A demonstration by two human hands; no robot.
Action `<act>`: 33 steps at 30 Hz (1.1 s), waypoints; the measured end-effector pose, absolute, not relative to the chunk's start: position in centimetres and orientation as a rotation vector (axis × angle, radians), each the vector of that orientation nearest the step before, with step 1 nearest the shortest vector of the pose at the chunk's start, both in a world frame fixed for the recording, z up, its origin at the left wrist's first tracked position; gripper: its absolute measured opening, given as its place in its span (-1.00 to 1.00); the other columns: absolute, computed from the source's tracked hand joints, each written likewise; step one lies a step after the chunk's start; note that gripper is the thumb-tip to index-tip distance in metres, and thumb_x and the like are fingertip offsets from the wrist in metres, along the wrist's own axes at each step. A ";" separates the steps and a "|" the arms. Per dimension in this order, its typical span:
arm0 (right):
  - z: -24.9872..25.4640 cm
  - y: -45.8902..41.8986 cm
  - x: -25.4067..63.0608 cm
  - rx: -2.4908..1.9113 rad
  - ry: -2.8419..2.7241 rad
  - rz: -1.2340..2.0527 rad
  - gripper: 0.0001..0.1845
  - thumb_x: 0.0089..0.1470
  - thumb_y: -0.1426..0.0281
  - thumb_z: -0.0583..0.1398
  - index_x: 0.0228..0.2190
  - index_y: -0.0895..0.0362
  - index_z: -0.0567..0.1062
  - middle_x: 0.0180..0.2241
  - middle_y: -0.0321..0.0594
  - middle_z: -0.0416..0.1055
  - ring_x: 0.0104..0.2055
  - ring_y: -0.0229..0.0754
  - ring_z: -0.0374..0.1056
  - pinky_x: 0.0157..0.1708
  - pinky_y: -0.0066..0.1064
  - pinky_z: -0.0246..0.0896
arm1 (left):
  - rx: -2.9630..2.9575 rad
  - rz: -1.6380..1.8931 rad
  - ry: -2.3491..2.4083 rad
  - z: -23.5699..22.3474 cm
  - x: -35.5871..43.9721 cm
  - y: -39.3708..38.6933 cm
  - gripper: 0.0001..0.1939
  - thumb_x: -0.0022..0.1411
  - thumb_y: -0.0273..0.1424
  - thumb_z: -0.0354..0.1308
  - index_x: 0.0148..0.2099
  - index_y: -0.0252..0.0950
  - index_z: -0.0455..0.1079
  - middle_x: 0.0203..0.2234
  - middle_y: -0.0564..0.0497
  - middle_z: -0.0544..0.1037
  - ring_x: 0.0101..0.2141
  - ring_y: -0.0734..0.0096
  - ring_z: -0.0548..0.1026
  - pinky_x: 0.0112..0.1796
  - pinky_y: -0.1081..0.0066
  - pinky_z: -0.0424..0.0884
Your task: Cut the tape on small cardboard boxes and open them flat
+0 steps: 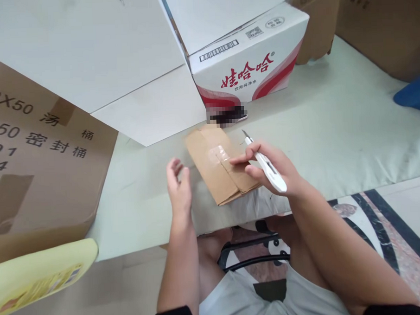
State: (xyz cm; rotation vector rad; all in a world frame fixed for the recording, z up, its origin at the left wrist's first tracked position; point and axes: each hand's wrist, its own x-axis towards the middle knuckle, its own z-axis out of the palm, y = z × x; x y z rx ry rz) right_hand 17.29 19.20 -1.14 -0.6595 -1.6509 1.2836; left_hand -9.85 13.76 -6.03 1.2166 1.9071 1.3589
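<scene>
A small brown cardboard box (212, 176) lies on the pale green cloth in front of me, with clear tape across the middle seam of its top. My right hand (271, 166) grips a white utility knife (268, 169), its blade out and pointing up and away from me. Fingers of that hand reach onto the box's top near the tape. To the left of the box, my left hand (179, 182) is raised with its fingers curled and apart, touching nothing.
A white and red water carton (251, 67) stands behind the box, with a partly blurred phone-like dark object (229, 116) before it. White boxes (151, 90) and a large brown carton (40, 169) rise at left. A yellow bottle (44, 276) is at lower left, something blue (416, 95) at right.
</scene>
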 end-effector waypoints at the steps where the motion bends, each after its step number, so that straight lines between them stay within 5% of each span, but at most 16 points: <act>1: -1.1 19.1 17.1 -0.643 -1.670 1.293 -0.70 0.21 0.13 0.30 -0.28 0.03 0.34 -0.20 -0.18 0.69 -0.12 -0.11 0.62 -0.11 -0.28 0.49 | 1.381 1.484 1.877 -5.7 -9.8 13.7 -0.34 0.30 0.14 0.16 0.30 -0.06 0.31 0.36 -0.17 0.32 0.35 -0.02 0.31 0.22 -0.04 0.39; 3: -0.9 18.8 16.7 -0.654 -1.653 1.255 -0.67 0.19 0.13 0.32 -0.37 0.05 0.35 -0.35 -0.22 0.66 -0.24 -0.14 0.62 -0.25 -0.36 0.47 | 1.786 1.488 1.721 -5.3 -9.4 13.5 -0.39 0.37 0.09 0.11 0.33 -0.03 0.29 0.42 -0.15 0.23 0.44 -0.03 0.16 0.32 -0.08 0.26; 6: -0.4 18.1 16.3 -0.789 -1.463 1.127 -0.58 0.24 0.06 0.27 -0.48 0.05 0.33 -0.63 -0.35 0.46 -0.57 -0.27 0.45 -0.52 -0.45 0.31 | 2.121 1.204 1.576 -5.2 -7.8 13.3 -0.49 0.46 0.02 0.00 0.28 -0.11 0.37 0.36 -0.19 0.30 0.42 -0.01 0.20 0.39 -0.12 0.11; 10: 0.8 17.3 16.4 -0.914 -1.270 1.046 -0.48 0.26 -0.18 0.09 -0.19 0.00 0.46 -0.64 -0.40 0.37 -0.71 -0.32 0.21 -0.69 -0.45 0.08 | 2.184 1.300 1.666 -5.5 -5.0 13.0 -0.51 0.52 -0.05 -0.13 0.25 -0.18 0.36 0.28 -0.24 0.36 0.33 0.05 0.31 0.37 -0.11 0.14; 13: 1.6 17.1 16.4 -1.018 -1.341 1.078 -0.40 0.25 -0.21 0.04 -0.09 0.00 0.50 -0.43 -0.24 0.54 -0.56 -0.26 0.37 -0.64 -0.43 0.16 | 2.226 1.372 1.683 -5.5 -3.3 12.6 -0.55 0.53 -0.12 -0.13 0.23 -0.20 0.38 0.24 -0.24 0.39 0.29 0.06 0.35 0.35 -0.09 0.16; 20: 2.1 17.5 16.5 -1.303 -1.542 0.998 -0.85 0.06 0.24 0.29 -0.39 0.06 0.57 -0.54 -0.30 0.51 -0.51 -0.21 0.40 -0.53 -0.41 0.23 | 2.226 1.393 1.639 -5.3 -2.4 12.5 -0.54 0.53 -0.11 -0.12 0.23 -0.23 0.37 0.22 -0.25 0.41 0.28 0.09 0.36 0.37 -0.04 0.11; 33: 1.8 17.3 16.1 -1.196 -1.714 0.868 -0.81 0.01 0.34 0.28 -0.30 0.00 0.67 -0.29 -0.25 0.67 -0.33 -0.12 0.55 -0.22 -0.26 0.46 | 2.206 1.342 1.683 -5.6 -2.4 12.5 -0.52 0.52 -0.07 -0.18 0.23 -0.19 0.34 0.23 -0.22 0.41 0.28 0.06 0.35 0.37 -0.06 0.11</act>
